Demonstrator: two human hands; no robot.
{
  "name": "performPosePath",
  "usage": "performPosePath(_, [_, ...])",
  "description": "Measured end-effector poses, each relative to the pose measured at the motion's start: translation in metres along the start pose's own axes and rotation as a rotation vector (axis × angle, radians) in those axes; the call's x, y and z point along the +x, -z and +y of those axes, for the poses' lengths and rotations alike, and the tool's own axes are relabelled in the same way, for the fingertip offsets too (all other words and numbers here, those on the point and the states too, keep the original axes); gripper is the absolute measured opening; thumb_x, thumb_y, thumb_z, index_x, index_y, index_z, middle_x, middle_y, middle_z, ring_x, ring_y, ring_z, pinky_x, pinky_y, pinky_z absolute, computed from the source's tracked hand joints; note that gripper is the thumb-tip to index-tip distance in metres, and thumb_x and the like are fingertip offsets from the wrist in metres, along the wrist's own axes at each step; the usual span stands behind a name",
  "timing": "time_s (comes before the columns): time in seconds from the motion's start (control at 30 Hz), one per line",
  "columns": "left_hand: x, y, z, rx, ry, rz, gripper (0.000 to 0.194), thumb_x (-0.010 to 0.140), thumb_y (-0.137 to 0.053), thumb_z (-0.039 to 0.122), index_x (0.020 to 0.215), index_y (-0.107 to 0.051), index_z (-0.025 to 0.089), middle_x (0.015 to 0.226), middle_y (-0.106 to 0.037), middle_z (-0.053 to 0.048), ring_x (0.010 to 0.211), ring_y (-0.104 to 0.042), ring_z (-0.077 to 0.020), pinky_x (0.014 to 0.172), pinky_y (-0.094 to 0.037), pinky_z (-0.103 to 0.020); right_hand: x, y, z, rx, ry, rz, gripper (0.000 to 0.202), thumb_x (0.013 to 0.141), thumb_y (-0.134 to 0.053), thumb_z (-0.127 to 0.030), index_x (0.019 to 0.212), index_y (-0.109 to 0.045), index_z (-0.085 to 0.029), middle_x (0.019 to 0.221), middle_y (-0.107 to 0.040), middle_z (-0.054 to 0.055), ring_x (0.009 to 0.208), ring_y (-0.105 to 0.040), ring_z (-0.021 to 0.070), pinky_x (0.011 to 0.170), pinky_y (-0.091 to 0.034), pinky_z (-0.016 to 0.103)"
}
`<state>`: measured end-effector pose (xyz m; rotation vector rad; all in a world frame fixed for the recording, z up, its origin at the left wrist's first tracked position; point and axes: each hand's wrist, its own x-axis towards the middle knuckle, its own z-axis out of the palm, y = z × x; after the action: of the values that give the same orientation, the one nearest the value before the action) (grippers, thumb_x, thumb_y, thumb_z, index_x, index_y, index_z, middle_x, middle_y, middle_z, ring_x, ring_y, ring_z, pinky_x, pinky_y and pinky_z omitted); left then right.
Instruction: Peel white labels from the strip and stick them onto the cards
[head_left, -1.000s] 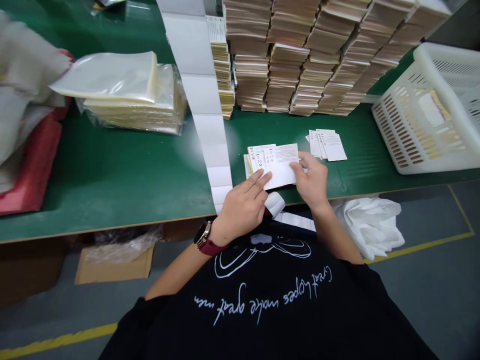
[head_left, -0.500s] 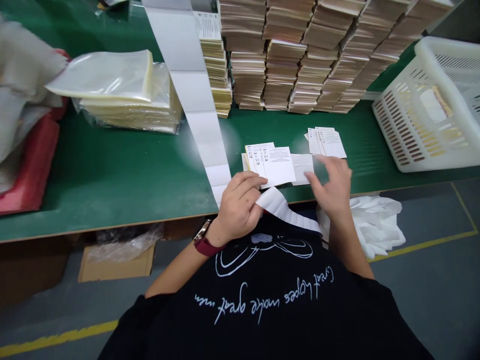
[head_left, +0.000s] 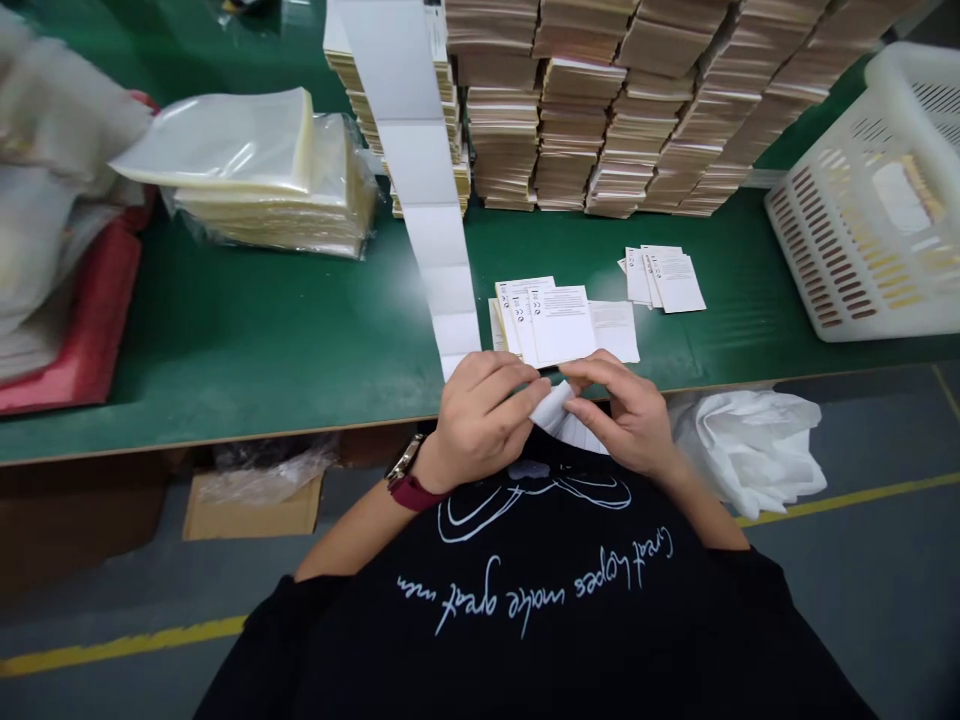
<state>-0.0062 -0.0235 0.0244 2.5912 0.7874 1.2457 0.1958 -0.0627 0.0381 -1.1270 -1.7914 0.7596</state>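
Note:
A long white label strip (head_left: 431, 170) runs down across the green table to my left hand (head_left: 484, 415). The fingers of that hand are closed on the strip near the table's front edge. On the other side of the hand the strip comes out as a bent white piece (head_left: 553, 408). My right hand (head_left: 626, 410) pinches at this piece with thumb and forefinger, close to the left fingertips. Just beyond the hands lies a fanned group of white printed cards (head_left: 562, 325). Farther right is a second small group of cards (head_left: 676, 282).
Tall stacks of cards (head_left: 570, 130) line the back. A pile of clear plastic bags (head_left: 262, 215) lies at left, beside a red bundle (head_left: 94, 320). At right stands a white basket (head_left: 862, 230). A white plastic bag (head_left: 757, 445) hangs below the table (head_left: 300, 350).
My right hand has come left from beside the cards to the bent strip and pinches it. My left hand keeps its hold. The view has shifted slightly.

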Motion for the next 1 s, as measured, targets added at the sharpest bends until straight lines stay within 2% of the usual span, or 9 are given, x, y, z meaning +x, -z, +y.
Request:
performPosePath(0.13, [0.006, 0.000, 0.000, -0.115, 0.065, -0.069, 0.016, 0.088, -0.050, 0.013, 0.095, -0.061, 0.021, 0.080, -0.066, -0.003, 0.080, -0.059, -0.0164, 0.072, -0.051, -0.033, 0.005, -0.001, -0.004, -0.017, 0.068, 0.043, 0.026, 0.085, -0.064, -0.016, 0.107, -0.066, -0.029, 0.093, -0.066, 0.002, 0.089, -0.060, 0.0189, 0.081, -0.051, 0.042])
performPosePath(0.23, [0.010, -0.001, 0.002, -0.205, 0.124, -0.139, 0.019, 0.091, -0.044, 0.016, 0.084, -0.062, 0.020, 0.072, -0.063, -0.002, 0.072, -0.056, -0.0144, 0.065, -0.048, -0.030, 0.004, -0.001, -0.005, -0.046, 0.136, 0.112, 0.022, 0.083, -0.065, -0.015, 0.096, -0.067, -0.033, 0.097, -0.064, 0.002, 0.096, -0.059, 0.0211, 0.085, -0.051, 0.045])
performPosePath(0.37, [0.010, -0.003, 0.003, -0.348, 0.268, -0.052, 0.022, 0.093, -0.047, 0.019, 0.076, -0.061, 0.019, 0.068, -0.060, -0.001, 0.066, -0.055, -0.0115, 0.060, -0.045, -0.026, 0.004, -0.001, 0.001, 0.182, 0.170, 0.263, 0.015, 0.088, -0.058, -0.030, 0.099, -0.064, -0.039, 0.110, -0.059, 0.001, 0.105, -0.059, 0.0231, 0.088, -0.051, 0.048])
performPosePath(0.5, [0.007, -0.005, -0.001, -0.492, 0.444, 0.086, 0.026, 0.095, -0.052, 0.027, 0.072, -0.061, 0.017, 0.067, -0.059, 0.001, 0.062, -0.054, -0.0087, 0.056, -0.043, -0.022, 0.008, -0.008, 0.010, 0.338, 0.090, 0.171, 0.043, 0.089, -0.056, -0.040, 0.127, -0.038, -0.048, 0.134, -0.051, 0.003, 0.118, -0.058, 0.0243, 0.084, -0.056, 0.045])
performPosePath(0.63, [0.003, -0.007, -0.002, -0.502, 0.511, 0.060, 0.040, 0.096, -0.049, 0.032, 0.060, -0.054, 0.016, 0.056, -0.051, 0.002, 0.053, -0.047, -0.0070, 0.049, -0.036, -0.020, 0.009, -0.020, 0.012, 0.436, 0.087, 0.109, 0.064, 0.088, -0.060, -0.028, 0.135, -0.023, -0.052, 0.128, -0.056, 0.002, 0.103, -0.065, 0.0179, 0.078, -0.058, 0.037])
performPosePath(0.7, [0.003, -0.007, 0.000, -0.407, 0.499, 0.076, 0.035, 0.094, -0.051, 0.028, 0.061, -0.054, 0.016, 0.058, -0.053, 0.002, 0.054, -0.048, -0.0074, 0.051, -0.039, -0.020, 0.008, -0.024, 0.010, 0.474, 0.064, 0.125, 0.069, 0.087, -0.061, -0.021, 0.137, -0.024, -0.052, 0.112, -0.061, -0.001, 0.088, -0.065, 0.0135, 0.072, -0.058, 0.030])
performPosePath(0.8, [0.004, -0.006, 0.003, -0.133, 0.363, 0.154, 0.007, 0.084, -0.060, 0.018, 0.090, -0.064, 0.017, 0.087, -0.066, -0.005, 0.079, -0.061, -0.0141, 0.071, -0.051, -0.028, 0.007, -0.028, 0.008, 0.494, 0.005, 0.170, 0.071, 0.086, -0.064, -0.020, 0.138, -0.026, -0.050, 0.099, -0.061, -0.003, 0.074, -0.062, 0.0109, 0.063, -0.056, 0.025])
performPosePath(0.9, [0.007, -0.003, 0.004, 0.015, 0.117, 0.127, 0.025, 0.082, -0.057, 0.010, 0.104, -0.063, 0.019, 0.099, -0.067, -0.007, 0.094, -0.060, -0.0180, 0.082, -0.052, -0.035, 0.007, -0.030, 0.006, 0.482, -0.031, 0.148, 0.071, 0.085, -0.065, -0.022, 0.139, -0.028, -0.048, 0.107, -0.061, -0.001, 0.076, -0.062, 0.0122, 0.063, -0.058, 0.028])
performPosePath(1.0, [0.008, -0.002, 0.002, -0.061, 0.077, 0.073, 0.021, 0.084, -0.051, 0.006, 0.097, -0.063, 0.019, 0.086, -0.067, -0.004, 0.082, -0.059, -0.0151, 0.074, -0.052, -0.031, 0.007, -0.029, 0.005, 0.383, -0.004, 0.151, 0.071, 0.084, -0.065, -0.018, 0.140, -0.031, -0.044, 0.104, -0.062, 0.000, 0.085, -0.063, 0.0154, 0.072, -0.058, 0.033])
